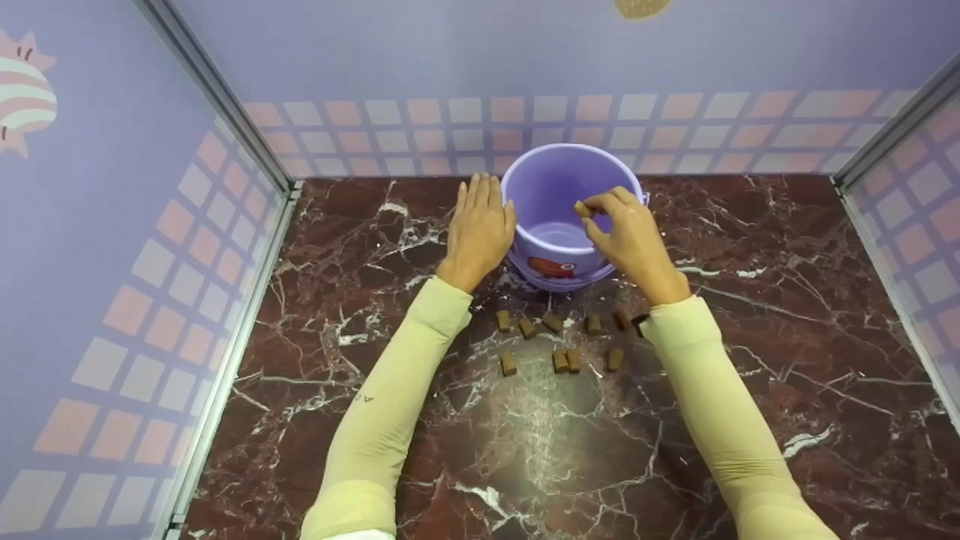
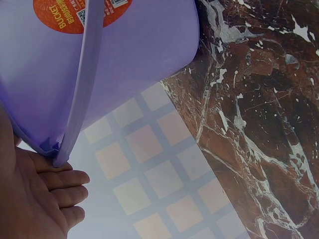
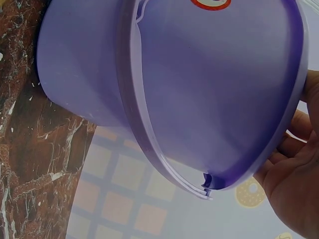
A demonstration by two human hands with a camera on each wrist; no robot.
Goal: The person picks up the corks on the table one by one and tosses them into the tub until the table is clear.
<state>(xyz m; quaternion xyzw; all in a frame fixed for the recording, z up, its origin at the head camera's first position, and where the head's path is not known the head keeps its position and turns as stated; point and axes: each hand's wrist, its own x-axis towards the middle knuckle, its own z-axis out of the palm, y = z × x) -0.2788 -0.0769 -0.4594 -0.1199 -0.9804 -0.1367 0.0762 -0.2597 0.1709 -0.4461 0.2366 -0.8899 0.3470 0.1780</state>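
Observation:
A purple bucket (image 1: 551, 180) stands upright near the back wall, its handle (image 2: 87, 79) hanging down in front. My left hand (image 1: 480, 229) rests against the bucket's left rim with fingers straight; the left wrist view shows its palm side beside the handle joint. Over the bucket's opening, my right hand (image 1: 634, 236) pinches a small brown cork stopper (image 1: 582, 209) between thumb and index finger. In the right wrist view the bucket's rim hides the fingertips and the stopper. Several similar cork stoppers (image 1: 553, 322) lie in two loose rows on the table in front of the bucket.
The dark red marbled table (image 1: 540, 450) has white veins. A lilac back wall (image 1: 420, 52) with a pink and white tile pattern rises just behind the bucket. Side panels with metal edges bound the table left and right.

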